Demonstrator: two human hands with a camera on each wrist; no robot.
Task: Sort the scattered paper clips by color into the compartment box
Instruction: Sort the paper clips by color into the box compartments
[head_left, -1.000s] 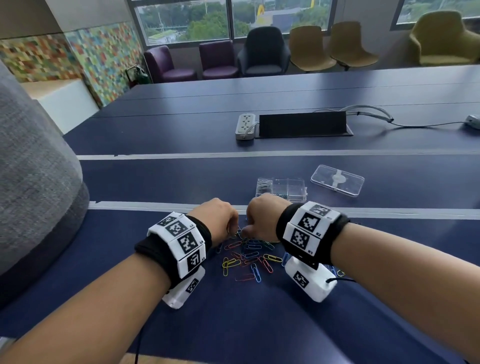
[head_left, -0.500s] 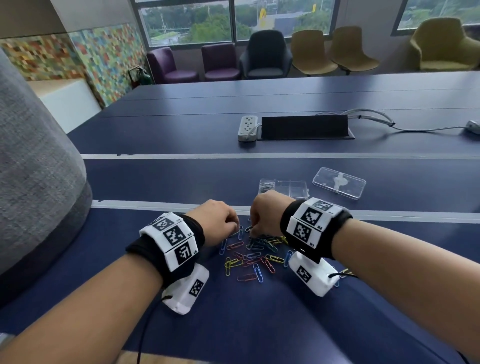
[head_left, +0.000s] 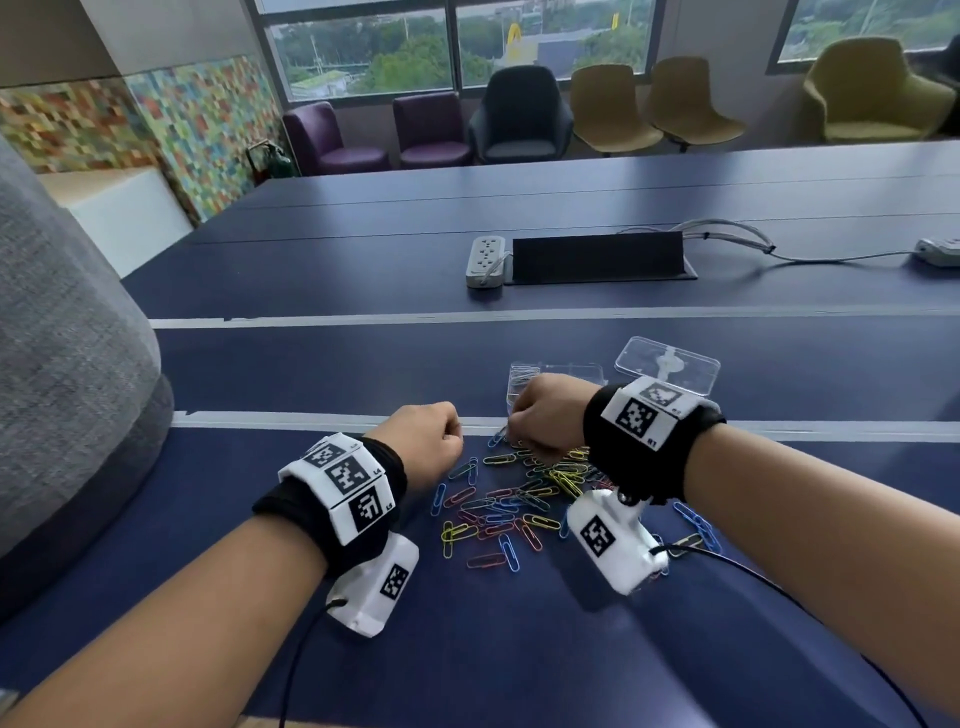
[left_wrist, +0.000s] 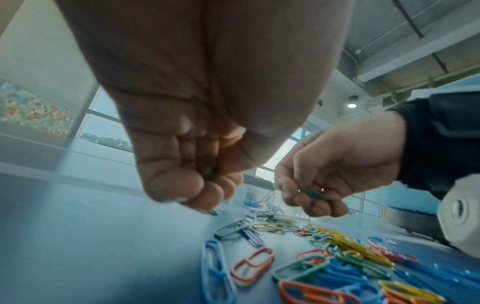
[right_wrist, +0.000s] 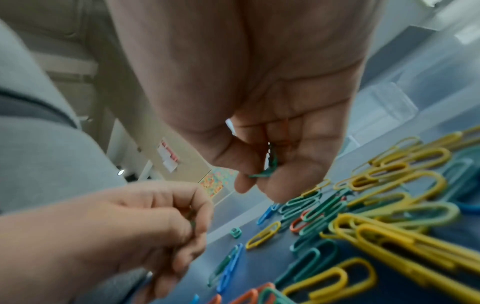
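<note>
A scatter of coloured paper clips (head_left: 511, 501) lies on the dark blue table between my wrists. Just beyond them stands the clear compartment box (head_left: 558, 375), partly hidden by my right hand (head_left: 540, 415). That hand hovers over the far edge of the pile and pinches green clips (left_wrist: 313, 193) (right_wrist: 270, 164) in its curled fingers. My left hand (head_left: 434, 434) is curled beside it on the left, holding a green clip (left_wrist: 210, 172) against the thumb. One green clip (left_wrist: 211, 212) lies on the table under the left fingers.
The box's clear lid (head_left: 667, 366) lies to the right of the box. Farther back are a white power strip (head_left: 485, 260), a black cable flap (head_left: 597, 257) and a grey cable. A grey padded chair back (head_left: 67, 364) stands at the left.
Both hands have lifted slightly and drifted apart above the far edge of the pile. The head view has tilted up a little.
</note>
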